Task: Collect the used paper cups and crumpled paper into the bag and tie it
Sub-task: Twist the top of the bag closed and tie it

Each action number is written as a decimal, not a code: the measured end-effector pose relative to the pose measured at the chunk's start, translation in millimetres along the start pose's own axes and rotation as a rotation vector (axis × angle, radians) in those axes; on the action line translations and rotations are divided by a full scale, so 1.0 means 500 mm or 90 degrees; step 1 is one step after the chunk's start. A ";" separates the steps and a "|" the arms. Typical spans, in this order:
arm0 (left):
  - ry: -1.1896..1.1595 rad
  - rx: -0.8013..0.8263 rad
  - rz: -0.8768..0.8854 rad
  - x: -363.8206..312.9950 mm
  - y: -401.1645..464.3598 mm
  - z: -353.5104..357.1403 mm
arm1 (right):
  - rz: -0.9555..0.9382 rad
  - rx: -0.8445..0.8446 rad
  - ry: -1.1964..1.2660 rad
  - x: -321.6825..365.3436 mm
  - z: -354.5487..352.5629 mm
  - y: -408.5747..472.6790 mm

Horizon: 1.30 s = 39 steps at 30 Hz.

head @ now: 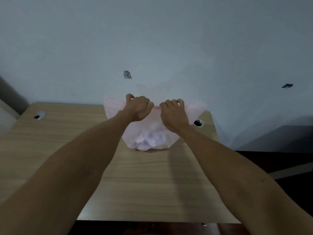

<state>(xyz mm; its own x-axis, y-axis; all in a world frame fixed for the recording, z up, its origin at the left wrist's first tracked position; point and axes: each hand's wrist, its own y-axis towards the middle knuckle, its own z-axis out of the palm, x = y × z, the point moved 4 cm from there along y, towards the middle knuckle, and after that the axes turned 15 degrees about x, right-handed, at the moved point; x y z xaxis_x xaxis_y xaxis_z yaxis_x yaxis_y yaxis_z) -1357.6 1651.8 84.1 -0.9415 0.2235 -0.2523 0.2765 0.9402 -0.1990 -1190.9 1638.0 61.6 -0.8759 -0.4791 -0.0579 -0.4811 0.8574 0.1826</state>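
A thin, see-through pink plastic bag (147, 133) stands on the wooden desk (135, 175) near its far edge. Pale crumpled paper (149, 139) shows through the bag's lower part; I cannot make out any cups inside. My left hand (138, 107) is closed on the bag's top edge left of centre, thumb raised behind it. My right hand (173, 114) is closed on the top edge just to the right. The two hands are close together and hold the rim up, and a strip of the pink rim is stretched between them.
The desk has a round cable hole at the far left (39, 115) and another at the far right (198, 123), close to the bag. A pale wall (152, 39) rises right behind the desk. Dark floor lies to the right of the desk.
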 end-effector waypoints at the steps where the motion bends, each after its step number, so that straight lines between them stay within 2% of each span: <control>1: 0.034 -0.034 0.011 0.000 -0.006 0.000 | 0.004 0.038 0.035 -0.001 -0.005 0.010; 4: 0.174 -0.164 0.086 -0.013 -0.027 0.014 | 0.017 0.176 0.132 -0.002 -0.023 0.034; 7: 0.263 -0.198 0.124 -0.025 -0.037 0.045 | 0.050 0.256 0.209 -0.011 -0.023 0.052; 9: 0.247 -0.194 0.088 -0.029 -0.039 0.055 | 0.068 0.298 0.249 -0.017 -0.013 0.056; 11: 0.177 -0.147 0.019 -0.030 -0.037 0.059 | 0.030 0.267 0.196 -0.018 -0.014 0.052; 13: 0.068 -0.085 -0.040 -0.026 -0.025 0.062 | -0.052 0.169 0.077 -0.015 -0.014 0.036; 15: -0.025 -0.020 -0.060 -0.018 -0.013 0.065 | -0.113 0.092 -0.033 -0.007 -0.002 0.012; 17: -0.016 -0.016 -0.045 -0.011 -0.011 0.060 | -0.126 0.069 -0.066 -0.002 0.015 0.000; 19: 0.115 -0.071 0.016 -0.011 -0.018 0.056 | -0.089 0.116 -0.039 -0.001 0.020 0.003; 21: 0.247 -0.109 0.100 -0.019 -0.028 0.063 | -0.027 0.179 0.057 -0.005 0.019 0.015; 23: 0.302 -0.099 0.144 -0.025 -0.033 0.077 | 0.034 0.226 0.170 -0.012 0.017 0.030; 25: 0.259 -0.066 0.090 -0.023 -0.029 0.083 | 0.048 0.246 0.211 -0.016 0.017 0.037; 28: 0.073 0.015 -0.027 -0.002 -0.013 0.093 | -0.066 0.156 0.057 -0.007 0.019 0.016; 30: -0.012 0.056 -0.042 0.009 -0.009 0.102 | -0.122 0.113 -0.023 0.003 0.031 -0.002; 31: -0.004 0.058 -0.032 0.010 -0.012 0.100 | -0.116 0.127 -0.033 0.006 0.039 -0.006; 33: 0.111 0.000 0.033 0.006 -0.019 0.093 | -0.055 0.189 -0.002 0.007 0.049 -0.001; 36: 0.307 -0.064 0.115 -0.015 -0.034 0.095 | 0.035 0.277 0.160 0.007 0.049 0.019; 39: 0.306 -0.004 0.075 -0.032 -0.041 0.108 | 0.083 0.333 0.288 0.007 0.050 0.030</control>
<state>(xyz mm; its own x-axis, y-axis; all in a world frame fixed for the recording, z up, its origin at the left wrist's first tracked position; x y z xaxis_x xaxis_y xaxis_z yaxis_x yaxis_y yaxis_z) -1337.6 1615.1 40.9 -0.8863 0.4207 0.1934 0.3872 0.9025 -0.1888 -1202.2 1653.9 39.8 -0.8805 -0.2994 0.3676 -0.4276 0.8364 -0.3430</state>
